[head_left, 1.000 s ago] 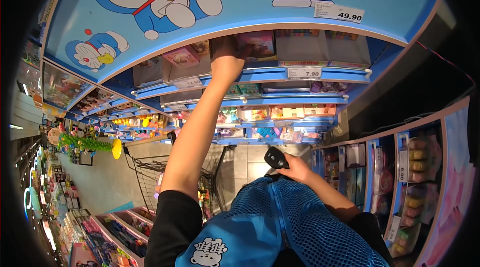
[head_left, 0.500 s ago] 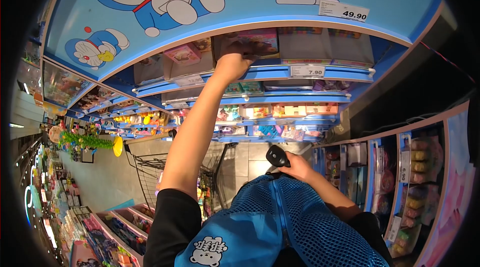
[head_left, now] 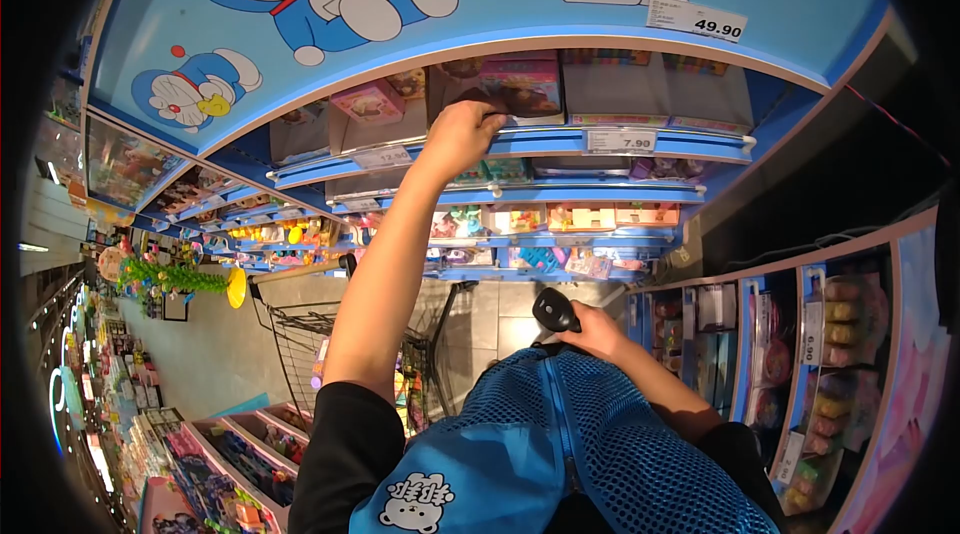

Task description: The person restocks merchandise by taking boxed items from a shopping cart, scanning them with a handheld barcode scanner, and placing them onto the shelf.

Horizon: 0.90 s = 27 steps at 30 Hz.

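My left hand (head_left: 462,141) is at the front edge of an upper shelf, its fingers curled and pressed together. Whatever may be in them is hidden. Just right of the fingertips, a pink picture box (head_left: 523,82) sits in a grey display tray (head_left: 612,92). Another pink box (head_left: 369,104) lies in the compartment to the left. Low in front of my body, my right hand (head_left: 597,332) is wrapped round the handle of a black handheld scanner (head_left: 554,311), whose head points up and forward.
A blue cartoon panel (head_left: 520,4) overhangs the shelf, and price labels (head_left: 620,142) run along its rail. A black wire shopping cart (head_left: 300,334) stands left below my arm. To the right is a second shelf unit (head_left: 745,364) with packaged goods. Lower shelves hold small toys (head_left: 580,218).
My left hand has drawn back from inside the tray to its front edge, uncovering more of the pink box. My right hand with the scanner stays put.
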Available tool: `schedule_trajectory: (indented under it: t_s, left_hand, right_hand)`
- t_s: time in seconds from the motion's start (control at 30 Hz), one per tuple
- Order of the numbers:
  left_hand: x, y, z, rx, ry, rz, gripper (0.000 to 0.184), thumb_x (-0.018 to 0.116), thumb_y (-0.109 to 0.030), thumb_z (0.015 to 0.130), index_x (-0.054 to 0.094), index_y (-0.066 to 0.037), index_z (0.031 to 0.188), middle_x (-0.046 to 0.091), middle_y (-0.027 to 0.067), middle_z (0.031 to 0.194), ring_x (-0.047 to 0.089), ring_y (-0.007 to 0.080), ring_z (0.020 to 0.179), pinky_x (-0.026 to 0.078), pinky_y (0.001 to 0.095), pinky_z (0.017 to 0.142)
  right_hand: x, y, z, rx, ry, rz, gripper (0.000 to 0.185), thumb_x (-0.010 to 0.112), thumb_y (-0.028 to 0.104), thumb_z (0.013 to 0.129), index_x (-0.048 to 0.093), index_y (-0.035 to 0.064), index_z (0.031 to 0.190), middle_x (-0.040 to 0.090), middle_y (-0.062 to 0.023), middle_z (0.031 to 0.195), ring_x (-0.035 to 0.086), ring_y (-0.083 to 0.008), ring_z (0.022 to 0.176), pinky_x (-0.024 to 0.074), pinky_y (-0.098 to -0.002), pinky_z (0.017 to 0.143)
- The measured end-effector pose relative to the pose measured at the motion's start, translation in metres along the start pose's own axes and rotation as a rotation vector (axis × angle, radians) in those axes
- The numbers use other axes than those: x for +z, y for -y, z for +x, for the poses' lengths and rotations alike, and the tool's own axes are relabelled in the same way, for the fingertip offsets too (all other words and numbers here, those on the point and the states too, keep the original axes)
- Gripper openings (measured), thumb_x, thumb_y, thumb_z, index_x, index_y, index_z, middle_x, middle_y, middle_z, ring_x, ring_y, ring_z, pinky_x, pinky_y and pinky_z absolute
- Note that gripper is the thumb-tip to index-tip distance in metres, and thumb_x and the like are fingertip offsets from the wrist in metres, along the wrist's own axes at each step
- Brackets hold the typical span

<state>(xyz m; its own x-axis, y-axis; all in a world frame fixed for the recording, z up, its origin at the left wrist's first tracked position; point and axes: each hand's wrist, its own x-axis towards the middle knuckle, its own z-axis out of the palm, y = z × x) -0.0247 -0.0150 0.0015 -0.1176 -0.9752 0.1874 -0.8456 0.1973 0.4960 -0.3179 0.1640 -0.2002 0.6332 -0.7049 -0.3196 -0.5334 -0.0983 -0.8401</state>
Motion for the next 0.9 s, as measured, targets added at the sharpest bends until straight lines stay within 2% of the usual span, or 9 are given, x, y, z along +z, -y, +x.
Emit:
schedule_trajectory:
  t_s: [0.13,0.23,0.33,0.43,0.53,0.63,0.83,0.87,0.9]
  left_hand:
    - [-0.004,-0.005,-0.010,0.067,0.032,-0.090,0.029,0.065,-0.025,0.098,0.072,0.002,0.108,0.073,0.0215,0.094,0.069,0.0352,0.086,0.052,0.0417,0.078]
    - [-0.006,-0.015,-0.016,0.078,0.014,-0.098,0.031,0.063,-0.029,0.097,0.070,0.001,0.094,0.069,0.0221,0.087,0.066,0.0414,0.086,0.050,0.0483,0.077]
    - [-0.008,-0.021,-0.019,0.075,0.017,-0.104,0.031,0.064,-0.030,0.096,0.069,0.001,0.092,0.067,0.0199,0.084,0.065,0.0404,0.085,0.050,0.0472,0.075]
    - [-0.002,-0.022,-0.024,0.056,-0.015,-0.032,0.027,0.066,-0.028,0.095,0.070,-0.001,0.096,0.068,0.0170,0.090,0.066,0.0384,0.091,0.048,0.0507,0.080]
    - [0.008,-0.019,-0.034,0.151,-0.194,0.210,0.021,0.070,-0.022,0.093,0.072,-0.004,0.105,0.069,0.0152,0.099,0.064,0.0345,0.094,0.046,0.0484,0.090]
    - [0.016,-0.020,-0.047,0.176,-0.324,0.198,0.024,0.072,-0.016,0.090,0.070,-0.006,0.111,0.069,0.0125,0.107,0.063,0.0341,0.103,0.042,0.0527,0.097]
    - [0.019,-0.022,-0.073,0.254,-0.450,0.185,0.034,0.071,-0.009,0.089,0.065,-0.006,0.122,0.063,0.0143,0.127,0.057,0.0353,0.125,0.035,0.0599,0.108]
    - [0.019,-0.023,-0.082,0.247,-0.431,0.169,0.037,0.070,-0.003,0.088,0.064,-0.005,0.124,0.060,0.0160,0.135,0.055,0.0378,0.130,0.037,0.0562,0.112]
    - [0.022,-0.020,-0.092,0.258,-0.423,0.104,0.039,0.069,-0.001,0.087,0.064,-0.005,0.125,0.060,0.0159,0.136,0.055,0.0382,0.130,0.039,0.0536,0.111]
  right_hand:
    - [0.000,0.001,0.001,0.009,0.017,-0.030,0.054,0.076,0.033,0.080,0.059,-0.0024,0.117,0.071,-0.0259,0.104,0.068,-0.0423,0.100,0.0533,-0.0473,0.089]
    - [0.003,-0.001,0.001,-0.010,0.007,-0.019,0.054,0.076,0.033,0.080,0.059,-0.0024,0.117,0.071,-0.0261,0.104,0.068,-0.0424,0.101,0.0534,-0.0473,0.090]
    - [0.005,-0.003,0.004,-0.005,0.021,-0.039,0.050,0.079,0.027,0.083,0.061,0.0004,0.122,0.072,-0.0222,0.110,0.070,-0.0381,0.104,0.0549,-0.0441,0.088]
    - [0.006,-0.003,0.005,-0.006,0.025,-0.049,0.050,0.078,0.026,0.083,0.061,0.0011,0.123,0.072,-0.0219,0.111,0.070,-0.0379,0.105,0.0547,-0.0438,0.089]
    - [0.007,0.000,0.003,0.011,0.014,-0.047,0.050,0.078,0.027,0.084,0.061,0.0009,0.123,0.072,-0.0221,0.111,0.070,-0.0377,0.106,0.0547,-0.0436,0.089]
    - [0.009,0.000,0.001,-0.002,-0.005,-0.038,0.050,0.078,0.027,0.084,0.061,0.0010,0.123,0.072,-0.0221,0.111,0.070,-0.0379,0.106,0.0548,-0.0435,0.089]
    - [0.014,0.005,0.002,0.011,0.034,-0.072,0.050,0.079,0.026,0.084,0.061,0.0001,0.123,0.072,-0.0224,0.109,0.071,-0.0381,0.103,0.0549,-0.0437,0.088]
    - [0.015,0.005,0.002,-0.007,0.030,-0.055,0.050,0.079,0.026,0.084,0.061,0.0001,0.123,0.072,-0.0224,0.109,0.071,-0.0381,0.103,0.0548,-0.0437,0.087]
    - [0.017,0.006,0.001,-0.025,0.032,-0.040,0.050,0.079,0.026,0.085,0.061,0.0002,0.123,0.072,-0.0225,0.109,0.071,-0.0382,0.102,0.0548,-0.0436,0.087]
